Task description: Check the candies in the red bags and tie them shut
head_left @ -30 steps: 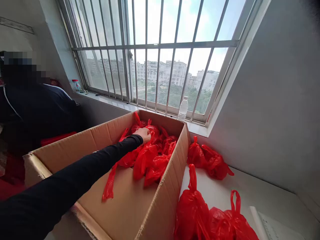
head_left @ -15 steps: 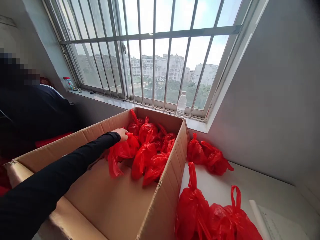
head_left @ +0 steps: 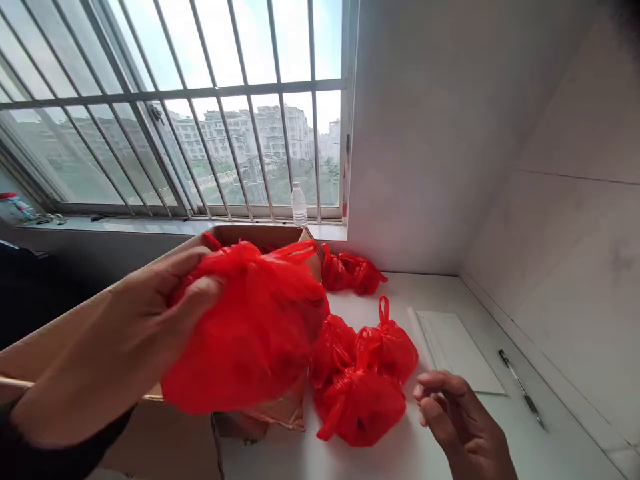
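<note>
My left hand (head_left: 145,320) grips a full red plastic bag (head_left: 260,327) by its gathered top, in front of the cardboard box (head_left: 165,433). The held bag hides most of the box's inside. My right hand (head_left: 463,427) is at the lower right over the white table, fingers curled but apart, holding nothing. Between the two hands, several tied red bags (head_left: 367,403) stand close together on the table. Two more red bags (head_left: 353,272) lie behind them, against the wall.
A clear plastic bottle (head_left: 299,205) stands on the sill of the barred window. On the right of the white table (head_left: 400,460) lie a white pad (head_left: 463,350) and a pen (head_left: 521,389). A jar (head_left: 14,208) is at the far left of the sill.
The view has turned right. My left hand has come out of the box and now holds a red bag close to the camera. My right hand has come into view.
</note>
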A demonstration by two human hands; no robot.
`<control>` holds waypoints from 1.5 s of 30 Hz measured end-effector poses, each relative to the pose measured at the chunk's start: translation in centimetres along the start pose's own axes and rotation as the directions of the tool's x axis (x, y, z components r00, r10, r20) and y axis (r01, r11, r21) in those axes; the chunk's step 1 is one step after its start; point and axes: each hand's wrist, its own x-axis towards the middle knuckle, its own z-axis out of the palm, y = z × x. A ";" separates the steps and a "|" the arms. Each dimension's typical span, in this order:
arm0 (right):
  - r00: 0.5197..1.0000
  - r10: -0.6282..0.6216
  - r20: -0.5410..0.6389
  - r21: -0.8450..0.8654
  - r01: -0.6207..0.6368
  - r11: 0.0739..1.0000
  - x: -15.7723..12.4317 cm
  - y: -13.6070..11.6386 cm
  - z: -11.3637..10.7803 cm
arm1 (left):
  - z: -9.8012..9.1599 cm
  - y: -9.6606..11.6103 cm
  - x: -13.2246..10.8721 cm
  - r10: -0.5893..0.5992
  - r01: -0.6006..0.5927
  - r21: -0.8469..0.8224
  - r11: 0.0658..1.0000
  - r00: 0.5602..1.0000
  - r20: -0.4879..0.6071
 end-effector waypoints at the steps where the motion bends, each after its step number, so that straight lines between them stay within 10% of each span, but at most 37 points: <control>1: 0.994 -0.100 0.037 0.016 0.100 0.995 0.2 -1.4 -0.3 | 2.7 0.5 -2.0 0.072 -0.072 0.014 0.997 0.996 0.047; 4: 0.931 -0.289 0.221 -0.024 0.302 0.953 0.7 -3.8 -1.2 | 10.9 0.9 -7.5 0.157 -0.150 -0.047 0.988 0.955 0.251; 9: 0.907 -0.013 0.421 -0.131 0.075 0.988 0.0 -0.7 -3.6 | 20.1 -1.8 -12.9 0.117 -0.051 -0.148 0.988 0.867 0.484; 15: 0.969 0.045 0.242 -0.266 0.022 0.964 -0.4 4.0 -6.6 | 23.6 -7.6 -15.0 0.063 -0.074 0.021 0.997 0.941 0.332; 20: 0.946 0.053 0.321 -0.368 0.073 0.927 -0.2 5.7 -5.7 | 25.7 -7.7 -15.5 0.245 -0.270 0.069 0.960 0.935 0.255; 30: 0.977 0.197 0.080 -0.338 -0.159 0.928 -1.7 6.9 -8.2 | 24.2 -8.9 -15.6 0.287 -0.295 0.050 0.954 0.950 0.121; 37: 0.966 0.134 0.219 -0.298 -0.064 0.952 -1.4 5.3 -7.2 | 23.6 -5.9 -16.3 0.244 -0.244 0.057 0.968 0.970 0.007; 40: 0.974 0.198 0.107 -0.145 -0.182 0.973 -1.5 5.5 -8.2 | 22.1 -5.1 -16.7 -0.074 0.070 -0.104 0.992 0.996 -0.040; 42: 0.969 0.234 0.078 -0.097 -0.226 0.969 -1.9 5.5 -9.0 | 21.2 -4.5 -17.1 -0.334 0.342 -0.271 0.900 0.939 0.079; 45: 0.996 0.081 -0.041 -0.198 -0.088 0.976 -3.1 4.2 -9.3 | 20.4 -3.1 -17.8 -0.417 0.470 -0.392 0.791 0.882 0.217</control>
